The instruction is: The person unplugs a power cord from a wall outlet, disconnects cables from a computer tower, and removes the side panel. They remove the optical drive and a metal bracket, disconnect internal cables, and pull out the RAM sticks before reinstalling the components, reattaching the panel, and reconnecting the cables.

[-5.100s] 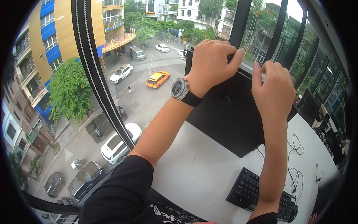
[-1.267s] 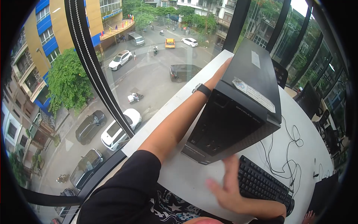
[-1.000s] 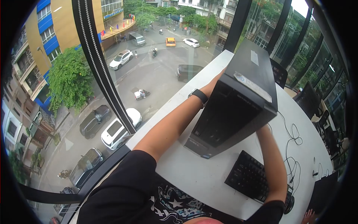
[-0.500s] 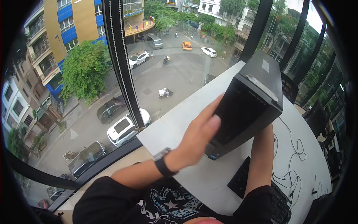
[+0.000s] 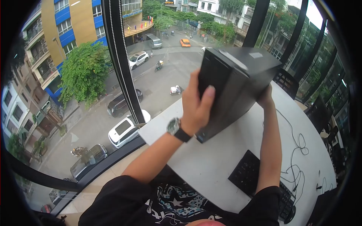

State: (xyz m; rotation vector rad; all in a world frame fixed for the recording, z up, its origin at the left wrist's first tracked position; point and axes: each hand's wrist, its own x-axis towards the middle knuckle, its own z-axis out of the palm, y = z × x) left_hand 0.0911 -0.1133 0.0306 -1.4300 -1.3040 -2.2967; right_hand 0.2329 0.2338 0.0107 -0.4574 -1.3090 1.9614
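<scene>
A black desktop computer tower is held tilted over the white desk, its narrow front toward the left. On its top lie a light strip along the front edge and a small pale label. My left hand, with a watch on the wrist, presses against the front, thumb and fingers apart around its edge. On the opposite side, my right hand grips the tower near the rear, its fingers partly hidden behind the case. Below the tower, a flat black panel-like piece lies by my right forearm.
The white desk curves away to the right, with thin black cables strewn along it. A black keyboard and a mouse are near my right sleeve. Large windows border the desk's left side; a dark chair stands behind.
The tower has shifted left and turned, showing more of its right side. Both hands moved with it; my right hand, hidden behind the case before, now shows at its rear.
</scene>
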